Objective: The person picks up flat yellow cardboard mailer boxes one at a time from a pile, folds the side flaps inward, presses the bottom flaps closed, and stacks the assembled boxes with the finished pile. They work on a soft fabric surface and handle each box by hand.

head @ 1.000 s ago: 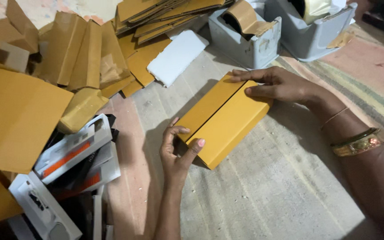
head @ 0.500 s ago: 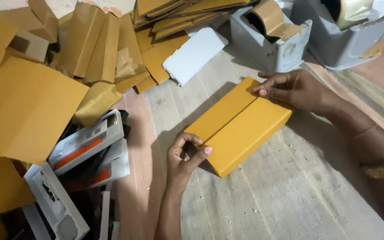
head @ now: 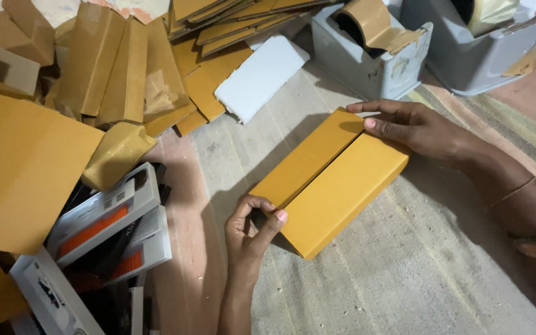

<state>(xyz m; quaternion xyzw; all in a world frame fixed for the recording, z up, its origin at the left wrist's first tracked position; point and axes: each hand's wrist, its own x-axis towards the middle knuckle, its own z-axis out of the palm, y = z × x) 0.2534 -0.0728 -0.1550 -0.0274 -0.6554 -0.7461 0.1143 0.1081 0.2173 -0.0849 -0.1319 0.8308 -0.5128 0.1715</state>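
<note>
flat yellow-brown cardboard box (head: pixel 333 180), frame centre: flaps folded shut, seam untaped | left hand (head: pixel 252 226) pinching near corner | right hand (head: pixel 414 127) pressing far end

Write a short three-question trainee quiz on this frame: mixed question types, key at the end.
1. True or false: both hands touch the closed yellow box.
2. Which lies just beyond the box's far-left side? A) white foam slab B) scissors C) blue bottle
3. Fill in: two grey tape ______ stand at the top right.

Key:
1. True: the left hand pinches the near end, the right hand rests on the far end.
2. A, the white foam slab.
3. Dispensers: the nearer dispenser and the farther dispenser, both holding brown tape.
</note>
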